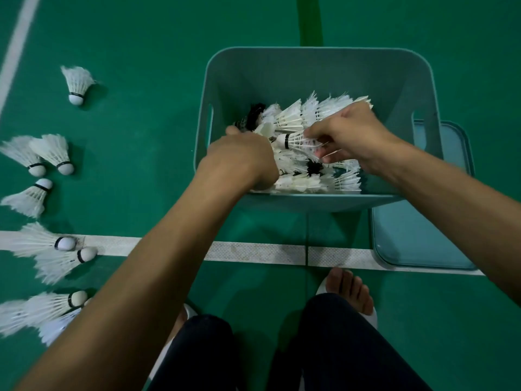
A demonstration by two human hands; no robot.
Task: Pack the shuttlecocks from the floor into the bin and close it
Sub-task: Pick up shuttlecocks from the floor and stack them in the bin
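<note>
Loose shuttlecocks [53, 153] lie along the left edge of the floor [146, 108]. The left hand [242, 162] reaches into the bin [318, 66], its grip hidden. The right hand [352, 131] pinches one shuttlecock [293, 141] by the feathers above the pile [304, 176]. The lid [417, 235] lies beside the bin's right wall.

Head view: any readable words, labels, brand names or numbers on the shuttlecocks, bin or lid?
No readable text.
Shuttlecocks on the floor: only plain black bands by the corks, no print legible.
Bin: no label shows.
Lid: no label shows.
White floor line: no lettering.
</note>
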